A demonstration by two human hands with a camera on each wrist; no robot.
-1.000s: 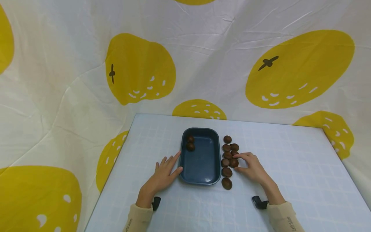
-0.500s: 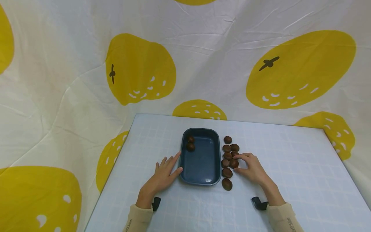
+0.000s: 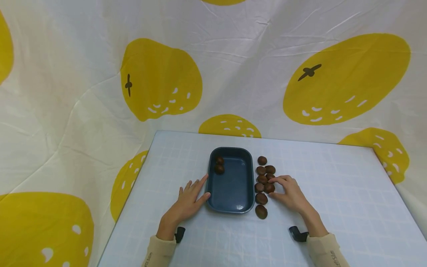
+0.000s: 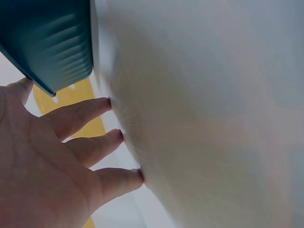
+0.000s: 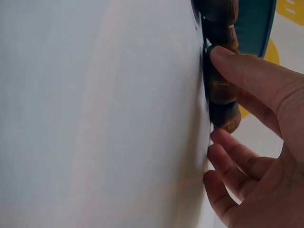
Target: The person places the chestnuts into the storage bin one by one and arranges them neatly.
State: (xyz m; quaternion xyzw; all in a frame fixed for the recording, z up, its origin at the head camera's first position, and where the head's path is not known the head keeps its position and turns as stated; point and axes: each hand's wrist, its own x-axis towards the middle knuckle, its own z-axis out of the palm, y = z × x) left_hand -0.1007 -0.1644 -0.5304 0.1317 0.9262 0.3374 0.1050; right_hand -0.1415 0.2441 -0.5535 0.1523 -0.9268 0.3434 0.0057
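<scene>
A dark blue rectangular tray (image 3: 230,207) stands on the table with two brown chestnuts (image 3: 219,169) at its far left inside. My left hand (image 3: 187,202) lies beside the tray with fingers spread, index finger and thumb at its left rim. In the left wrist view the other fingertips (image 4: 116,134) rest on the table. To the right of the tray, more chestnuts (image 3: 261,198) lie in two rough columns. My right hand (image 3: 293,194) has thumb and index finger around one chestnut (image 3: 269,188) of the outer column; its remaining fingers are at the tabletop in the right wrist view.
The table (image 3: 350,193) wears a pale blue checked cover. Behind and to the left hangs a white cloth (image 3: 240,74) with big yellow fruit prints. A dark camera mount (image 3: 298,234) sits by the right wrist, another (image 3: 179,234) by the left.
</scene>
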